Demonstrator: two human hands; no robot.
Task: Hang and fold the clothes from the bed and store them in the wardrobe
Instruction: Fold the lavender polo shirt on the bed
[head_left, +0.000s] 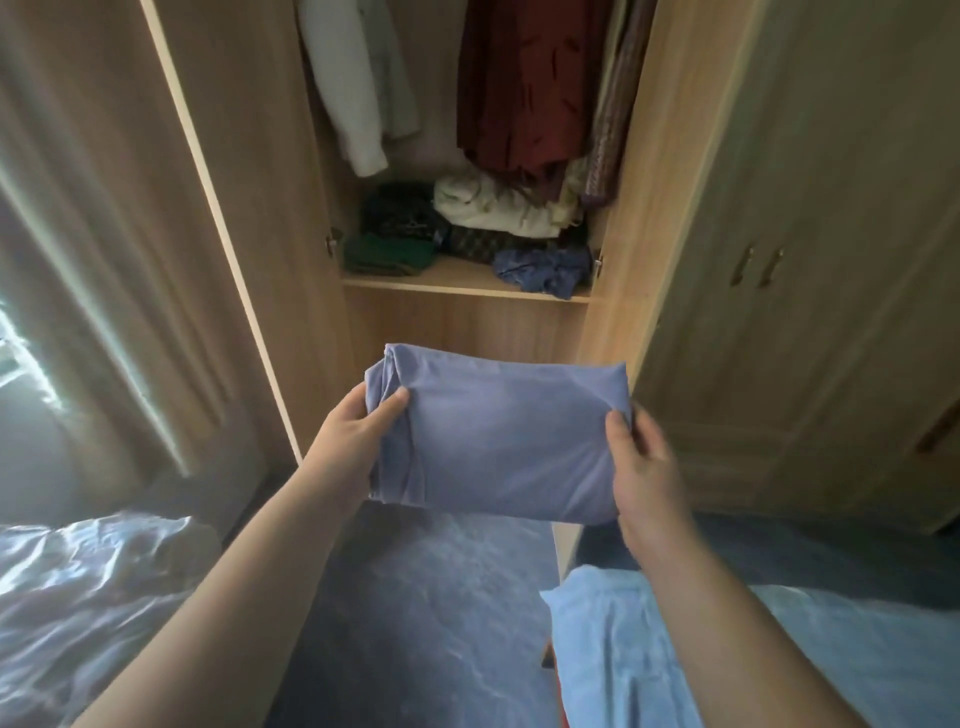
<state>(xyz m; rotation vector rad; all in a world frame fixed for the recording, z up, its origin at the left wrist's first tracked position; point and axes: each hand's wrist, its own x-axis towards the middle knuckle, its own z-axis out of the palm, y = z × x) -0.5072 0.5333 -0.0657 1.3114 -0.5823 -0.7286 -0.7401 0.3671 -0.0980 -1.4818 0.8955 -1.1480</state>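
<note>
A bedroom with dark blue carpet (415, 613) and an open wooden wardrobe (270, 182) ahead, its shelf (457, 286) piled with folded clothes beneath hanging garments (524, 88). Held in the air before the shelf is a folded blue cloth (498, 436): the left hand (358, 436) grips its left edge, the right hand (639, 457) its right edge, thumbs on top. Pale bedding (88, 587) lies lower left

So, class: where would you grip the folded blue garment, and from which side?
Grip the folded blue garment at its short ends, from either side, thumbs on top, as the left hand and right hand do. Being wide and limp, it likely needs both ends supported.
</note>
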